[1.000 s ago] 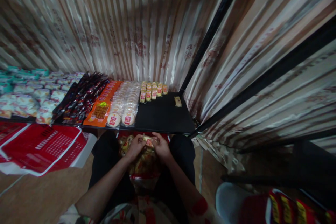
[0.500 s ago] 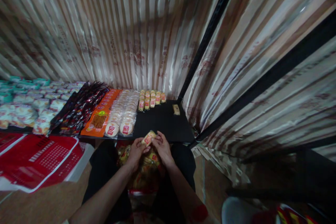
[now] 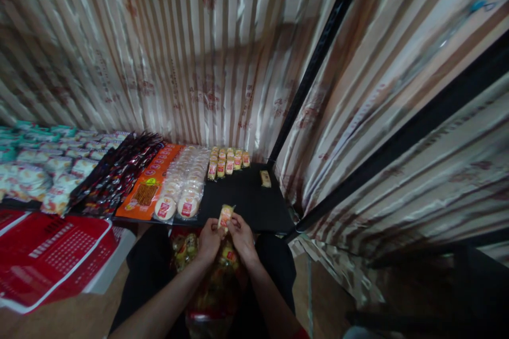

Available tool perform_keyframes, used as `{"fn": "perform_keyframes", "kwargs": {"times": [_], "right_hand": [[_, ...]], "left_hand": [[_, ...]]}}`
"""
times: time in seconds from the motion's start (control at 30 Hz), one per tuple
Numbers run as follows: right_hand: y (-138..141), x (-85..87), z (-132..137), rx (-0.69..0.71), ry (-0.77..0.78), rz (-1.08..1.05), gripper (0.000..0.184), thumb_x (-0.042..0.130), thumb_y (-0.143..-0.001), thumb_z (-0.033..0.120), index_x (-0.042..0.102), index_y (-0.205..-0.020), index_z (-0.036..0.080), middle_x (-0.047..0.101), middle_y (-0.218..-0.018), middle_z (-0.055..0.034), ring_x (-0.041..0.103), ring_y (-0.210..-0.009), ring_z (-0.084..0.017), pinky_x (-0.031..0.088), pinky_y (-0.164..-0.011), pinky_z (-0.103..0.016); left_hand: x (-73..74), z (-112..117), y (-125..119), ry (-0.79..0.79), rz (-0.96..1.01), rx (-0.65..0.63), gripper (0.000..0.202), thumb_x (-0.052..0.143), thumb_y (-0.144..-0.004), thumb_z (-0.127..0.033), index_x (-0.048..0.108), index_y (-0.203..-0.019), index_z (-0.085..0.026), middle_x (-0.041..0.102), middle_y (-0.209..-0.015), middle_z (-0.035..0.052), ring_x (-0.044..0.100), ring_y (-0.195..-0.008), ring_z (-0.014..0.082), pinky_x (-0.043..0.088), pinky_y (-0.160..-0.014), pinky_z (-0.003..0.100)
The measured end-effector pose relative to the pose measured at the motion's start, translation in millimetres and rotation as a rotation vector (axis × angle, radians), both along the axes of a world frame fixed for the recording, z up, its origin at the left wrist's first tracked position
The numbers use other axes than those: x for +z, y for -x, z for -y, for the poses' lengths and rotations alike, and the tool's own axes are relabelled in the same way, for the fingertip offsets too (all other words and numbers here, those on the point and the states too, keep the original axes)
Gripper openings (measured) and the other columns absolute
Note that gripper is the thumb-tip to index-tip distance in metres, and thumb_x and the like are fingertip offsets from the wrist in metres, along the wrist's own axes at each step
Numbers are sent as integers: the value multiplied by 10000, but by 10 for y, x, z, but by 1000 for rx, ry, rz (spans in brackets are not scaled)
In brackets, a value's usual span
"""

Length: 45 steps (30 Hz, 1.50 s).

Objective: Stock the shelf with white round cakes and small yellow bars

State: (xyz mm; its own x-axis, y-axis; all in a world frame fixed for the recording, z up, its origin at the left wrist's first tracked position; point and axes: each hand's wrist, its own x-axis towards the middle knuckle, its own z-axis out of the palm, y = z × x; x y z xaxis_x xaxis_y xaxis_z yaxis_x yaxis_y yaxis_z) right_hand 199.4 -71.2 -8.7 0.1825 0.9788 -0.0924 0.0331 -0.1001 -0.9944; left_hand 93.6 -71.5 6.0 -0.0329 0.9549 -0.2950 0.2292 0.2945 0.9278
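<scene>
Between my two hands is a small wrapped snack (image 3: 225,215), yellowish with a red and white label, held upright near the shelf's front edge. My left hand (image 3: 210,238) pinches its left side, and my right hand (image 3: 240,235) grips its lower right side. Below them, between my knees, a bag (image 3: 191,249) holds more of these yellow packets. On the black shelf (image 3: 242,196) ahead, similar small packets (image 3: 229,161) stand in short rows at the back. One more packet (image 3: 265,178) lies alone near the right post.
Left of the packets lie round wrapped crackers (image 3: 187,205), an orange snack bag (image 3: 145,190), dark shiny packets (image 3: 111,175) and white packets (image 3: 59,177). A red bag (image 3: 55,259) hangs below at left. A black post (image 3: 308,85) rises at the shelf's back right corner.
The packet has turned from slanted to nearly upright in my hands. My view has tilted upward, so the shelf sits lower and an upper black beam shows.
</scene>
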Motion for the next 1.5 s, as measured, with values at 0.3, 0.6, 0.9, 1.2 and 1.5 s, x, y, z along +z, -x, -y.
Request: {"fn": "perform_keyframes", "kwargs": {"times": [0.3, 0.6, 0.9, 1.2, 1.5], "right_hand": [[-120, -30, -228, -93, -35, 199, 379, 534, -701, 309, 605, -1057, 200, 636, -883, -48, 638, -776, -178, 515, -717, -299], [-199, -122, -502, -191, -110, 293, 328, 540, -686, 267, 616, -995, 188, 649, -855, -44, 634, -770, -173, 514, -733, -302], [-266, -126, -864, -206, -138, 337, 267, 518, -702, 260, 622, -939, 198, 649, -888, -49, 630, -770, -164, 510, -735, -296], [-319, -67, -1204, -263, -145, 405, 259, 515, -702, 249, 622, -928, 182, 625, -864, -60, 617, -741, -167, 502, -694, -283], [-345, -130, -1497, -305, -167, 506, 297, 495, -721, 276, 611, -975, 177, 619, -865, -72, 594, -757, -186, 474, -722, -302]], "left_hand": [[307, -159, -57, -67, -480, -128, 270, 465, -825, -239, 632, -1016, -145, 597, -1004, 104, 574, -927, 188, 408, -809, 259], [237, -424, -270, -83, -411, -73, 267, 457, -791, -102, 616, -1005, -102, 625, -987, 112, 584, -879, 145, 410, -774, 208], [164, -716, -400, -158, -359, -13, 286, 430, -821, -159, 571, -1066, -113, 615, -1005, 110, 571, -923, 161, 416, -810, 225], [225, -1019, -496, -155, -353, -38, 350, 398, -826, -186, 561, -1124, -101, 599, -1073, 127, 556, -984, 173, 401, -876, 237], [140, -1267, -589, -214, -301, -9, 369, 384, -835, -197, 566, -1133, -77, 589, -1161, 145, 528, -1099, 181, 362, -972, 254]]}}
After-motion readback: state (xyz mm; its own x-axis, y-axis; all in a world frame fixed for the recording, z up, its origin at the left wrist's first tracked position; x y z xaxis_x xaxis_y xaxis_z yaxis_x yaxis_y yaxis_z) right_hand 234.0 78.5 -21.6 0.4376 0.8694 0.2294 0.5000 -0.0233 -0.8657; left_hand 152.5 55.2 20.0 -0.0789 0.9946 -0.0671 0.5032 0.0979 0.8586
